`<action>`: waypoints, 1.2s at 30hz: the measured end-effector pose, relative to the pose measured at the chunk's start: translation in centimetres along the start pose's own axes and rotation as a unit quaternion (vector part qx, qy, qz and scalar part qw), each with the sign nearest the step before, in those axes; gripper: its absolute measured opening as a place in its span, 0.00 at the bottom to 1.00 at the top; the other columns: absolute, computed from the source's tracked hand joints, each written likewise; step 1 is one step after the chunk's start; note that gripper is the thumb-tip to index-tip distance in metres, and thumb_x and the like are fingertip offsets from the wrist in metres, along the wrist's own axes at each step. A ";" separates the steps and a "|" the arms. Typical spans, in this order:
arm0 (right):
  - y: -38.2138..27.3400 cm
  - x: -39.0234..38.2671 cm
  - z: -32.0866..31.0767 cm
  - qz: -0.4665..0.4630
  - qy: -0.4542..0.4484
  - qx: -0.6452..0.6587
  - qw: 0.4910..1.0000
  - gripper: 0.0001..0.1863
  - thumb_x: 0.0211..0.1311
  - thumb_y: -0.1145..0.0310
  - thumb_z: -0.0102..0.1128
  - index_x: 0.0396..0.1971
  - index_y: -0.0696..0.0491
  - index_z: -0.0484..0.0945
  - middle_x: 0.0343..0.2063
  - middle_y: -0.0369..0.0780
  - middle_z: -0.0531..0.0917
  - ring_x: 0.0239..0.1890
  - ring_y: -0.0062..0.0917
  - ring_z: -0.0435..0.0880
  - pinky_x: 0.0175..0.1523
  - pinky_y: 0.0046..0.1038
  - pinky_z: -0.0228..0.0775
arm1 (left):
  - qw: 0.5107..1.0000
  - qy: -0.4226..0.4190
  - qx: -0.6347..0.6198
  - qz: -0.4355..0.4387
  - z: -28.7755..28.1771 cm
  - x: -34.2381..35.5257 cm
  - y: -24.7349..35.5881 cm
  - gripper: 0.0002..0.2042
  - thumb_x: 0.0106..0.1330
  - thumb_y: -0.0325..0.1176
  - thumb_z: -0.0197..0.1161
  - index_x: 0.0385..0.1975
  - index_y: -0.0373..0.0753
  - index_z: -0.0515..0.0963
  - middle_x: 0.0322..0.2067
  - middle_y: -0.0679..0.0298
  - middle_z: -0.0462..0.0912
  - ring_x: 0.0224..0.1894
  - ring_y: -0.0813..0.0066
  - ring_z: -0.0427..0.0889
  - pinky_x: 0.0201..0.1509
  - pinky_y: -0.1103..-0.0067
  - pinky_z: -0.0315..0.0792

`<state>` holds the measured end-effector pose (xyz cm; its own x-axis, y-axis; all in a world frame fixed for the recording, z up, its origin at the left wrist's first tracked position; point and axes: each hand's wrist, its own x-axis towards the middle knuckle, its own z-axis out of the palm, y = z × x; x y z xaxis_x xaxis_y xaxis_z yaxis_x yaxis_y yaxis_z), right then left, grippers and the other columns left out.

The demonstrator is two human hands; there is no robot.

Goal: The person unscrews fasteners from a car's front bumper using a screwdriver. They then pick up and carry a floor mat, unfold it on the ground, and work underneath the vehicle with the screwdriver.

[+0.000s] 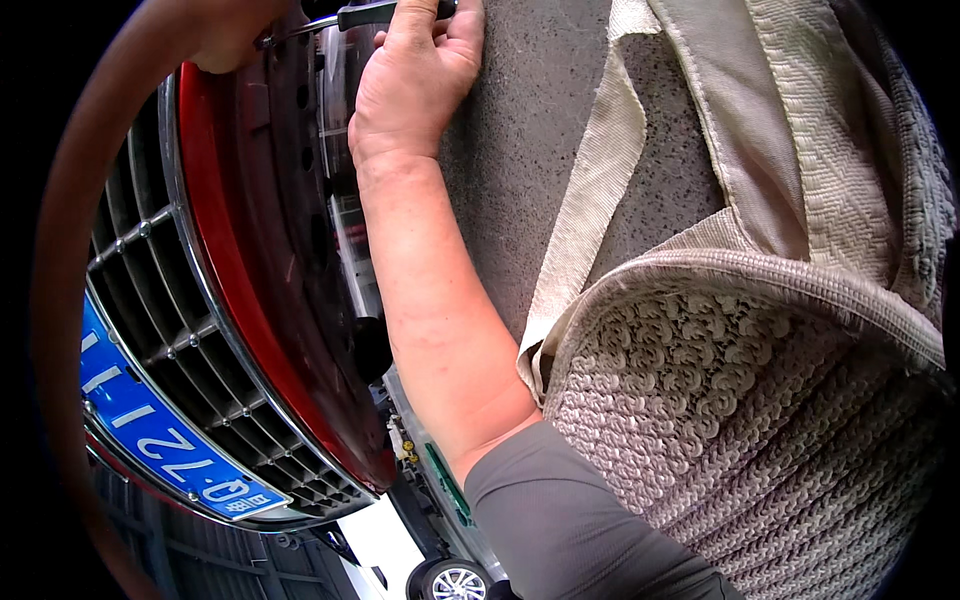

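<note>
My right hand (415,85) comes in on a bare forearm with a grey sleeve. It is closed on the black handle of a screwdriver (370,14), whose thin metal shaft points left to the upper edge of a red car bumper (215,190). Beside the shaft's tip is my left hand (228,38), dim and cut off by the top of the picture. It rests at the bumper, and its fingers do not show clearly. The bumper's dark inner side (285,210), with several holes, runs down between the hands and the grille.
The black grille (160,260) has chrome strips, with a blue number plate (170,420) below. Beige woven fabric (740,400) with a strap (590,190) lies on the right over the grey speckled floor (510,130). A white car (385,545) stands at the bottom.
</note>
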<state>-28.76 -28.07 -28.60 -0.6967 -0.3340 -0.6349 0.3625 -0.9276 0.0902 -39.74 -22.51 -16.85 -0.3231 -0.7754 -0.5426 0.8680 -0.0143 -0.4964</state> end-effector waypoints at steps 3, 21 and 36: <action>0.1 0.5 -0.6 -0.012 -0.004 -0.015 1.000 0.23 0.73 0.70 0.52 0.64 0.63 0.69 0.45 0.39 0.82 0.42 0.24 0.81 0.52 0.25 0.72 | 0.999 0.035 -0.003 -0.030 0.1 -0.1 0.6 0.15 0.54 0.42 0.66 0.40 0.48 0.89 0.46 0.68 0.87 0.60 0.66 0.75 0.74 0.61 0.56; 0.4 0.0 0.2 0.035 0.010 0.145 0.989 0.14 0.75 0.66 0.57 0.53 0.59 0.72 0.39 0.37 0.82 0.38 0.18 0.79 0.48 0.22 0.74 | 1.000 0.007 -0.018 0.009 2.1 2.2 -0.1 0.13 0.51 0.38 0.66 0.36 0.47 0.90 0.43 0.66 0.88 0.58 0.67 0.78 0.76 0.58 0.53; -0.7 -0.4 -0.2 0.007 -0.063 0.147 0.987 0.25 0.79 0.63 0.51 0.67 0.61 0.63 0.38 0.33 0.75 0.39 0.16 0.74 0.46 0.21 0.69 | 0.999 0.033 0.001 -0.003 1.3 0.9 1.2 0.12 0.54 0.44 0.68 0.35 0.49 0.90 0.41 0.68 0.89 0.56 0.69 0.80 0.77 0.55 0.50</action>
<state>-28.65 -27.22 -28.53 -0.7712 -0.3481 -0.5331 0.1899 -0.9250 0.3292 -38.50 -24.07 -17.03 -0.3524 -0.7319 -0.5832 0.8669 -0.0204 -0.4981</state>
